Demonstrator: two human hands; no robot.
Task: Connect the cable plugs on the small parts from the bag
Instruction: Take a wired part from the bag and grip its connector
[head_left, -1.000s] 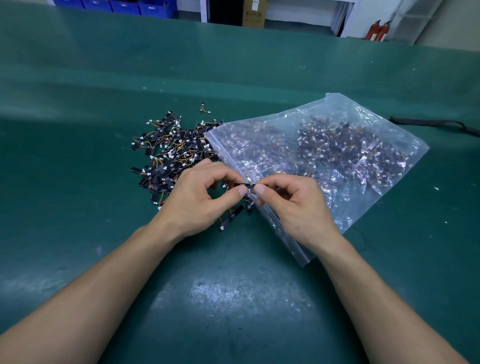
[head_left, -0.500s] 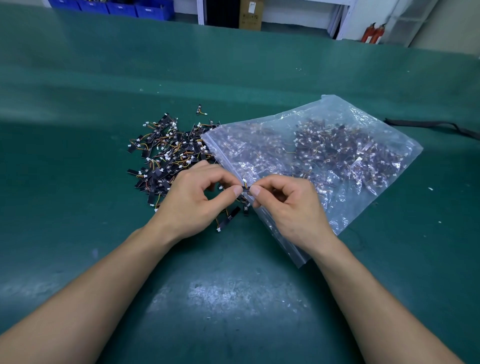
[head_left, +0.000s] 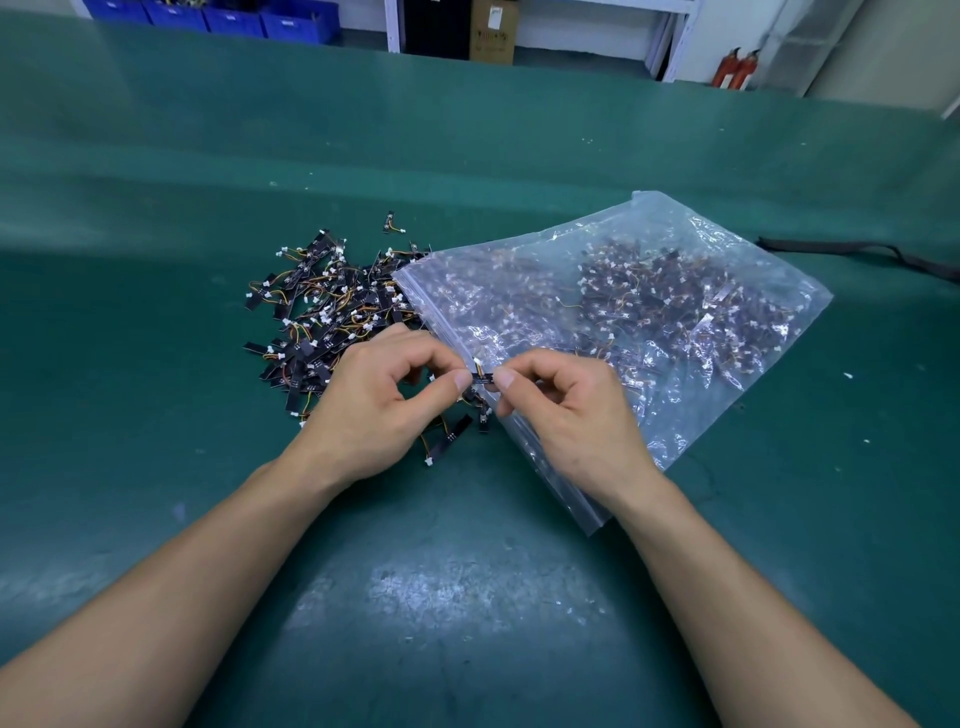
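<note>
Both bare forearms are reaching in from the near edge, low over the green mat (head_left: 467, 597). The left hand (head_left: 374, 400) and the right hand (head_left: 566, 415) are meeting tip to tip, each pinching one end of a small black part (head_left: 483, 379) between thumb and forefinger, the other fingers curling loosely. The right wrist is crossing the near edge of the clear zip bag (head_left: 623, 322) lying on the mat. Farther off, blue bins (head_left: 218, 15), a cardboard box (head_left: 493, 31) and two red extinguishers (head_left: 737, 67) are standing by the wall. The pinched part is showing as a short dark strip with orange wire and a white plug. A loose pile of parts (head_left: 332, 317) is lying just left of the bag's mouth.
</note>
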